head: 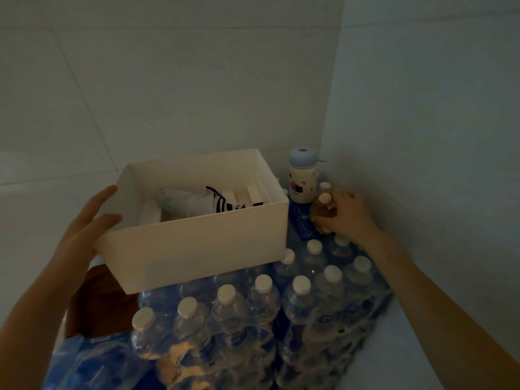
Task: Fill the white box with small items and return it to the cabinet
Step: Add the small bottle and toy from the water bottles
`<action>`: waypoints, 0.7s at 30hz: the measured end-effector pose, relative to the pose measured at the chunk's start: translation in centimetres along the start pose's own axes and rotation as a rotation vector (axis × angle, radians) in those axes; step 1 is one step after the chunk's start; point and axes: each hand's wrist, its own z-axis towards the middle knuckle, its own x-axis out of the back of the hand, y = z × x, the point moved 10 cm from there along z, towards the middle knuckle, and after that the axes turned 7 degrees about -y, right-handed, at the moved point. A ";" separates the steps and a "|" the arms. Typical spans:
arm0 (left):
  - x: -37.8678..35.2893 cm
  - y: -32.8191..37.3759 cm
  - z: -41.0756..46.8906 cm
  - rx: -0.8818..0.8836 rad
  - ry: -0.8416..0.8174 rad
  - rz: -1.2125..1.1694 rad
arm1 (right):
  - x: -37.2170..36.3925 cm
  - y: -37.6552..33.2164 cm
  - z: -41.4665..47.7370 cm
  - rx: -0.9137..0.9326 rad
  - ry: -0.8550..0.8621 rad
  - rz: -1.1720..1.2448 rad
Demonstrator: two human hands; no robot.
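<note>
Dim home storage corner.
White tiled walls (168, 80) met behind shrink-wrapped water bottles (253, 319); a cartoon-print flask (302, 178) stood in the corner.

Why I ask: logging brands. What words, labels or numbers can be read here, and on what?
Nothing can be read for certain.
Blue wrap on the bottle pack: white lettering, too blurred to read.
Cream flask: cartoon print, any writing too small to read.
White box: no text shows.
</note>
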 end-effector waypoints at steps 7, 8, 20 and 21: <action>0.0 -0.1 0.3 -0.010 -0.015 -0.006 | -0.1 -0.2 -1.4 0.099 0.055 0.150; 0.0 -0.1 0.3 -0.012 -0.019 -0.012 | -0.2 0.1 -1.6 0.070 0.055 0.125; 0.0 -0.3 0.3 -0.002 -0.029 -0.007 | -2.5 1.0 -1.8 -0.128 -0.005 0.456; 0.0 -0.3 0.3 0.003 -0.027 -0.004 | -2.7 0.7 -1.7 -0.124 -0.011 0.499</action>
